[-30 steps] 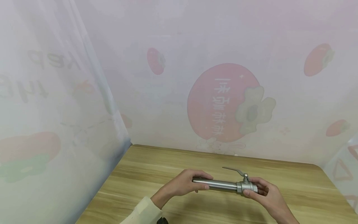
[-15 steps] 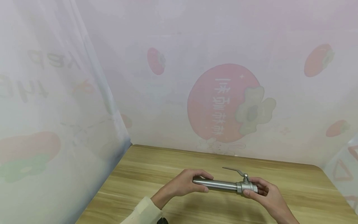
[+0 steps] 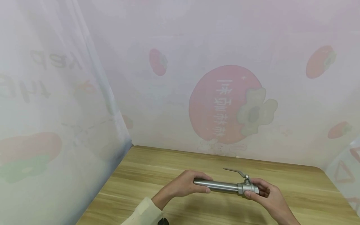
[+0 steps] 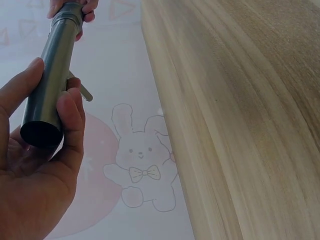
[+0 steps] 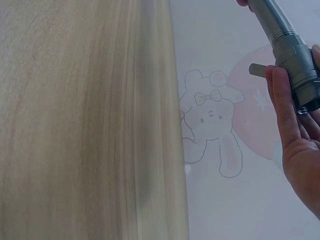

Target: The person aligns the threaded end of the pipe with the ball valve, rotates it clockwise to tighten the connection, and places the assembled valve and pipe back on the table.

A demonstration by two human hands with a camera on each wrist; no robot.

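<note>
Pipe [image 3: 217, 186] w/ valve [image 3: 248, 187] on one end, held up over surface [image 3: 157, 161]. Your L hand [image 3: 187, 184] grips pipe's free end, R hand [image 3: 270, 194] grips valve; prob. two-end hold to keep it steady, lever [image 3: 234, 170] up top. Vs. earlier: hold approx. same, head view shifted a touch.

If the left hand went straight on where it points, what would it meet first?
Sliding along the pipe, the left hand would probably meet the lever first, or the valve body if it clears that; depth is unclear.
</note>
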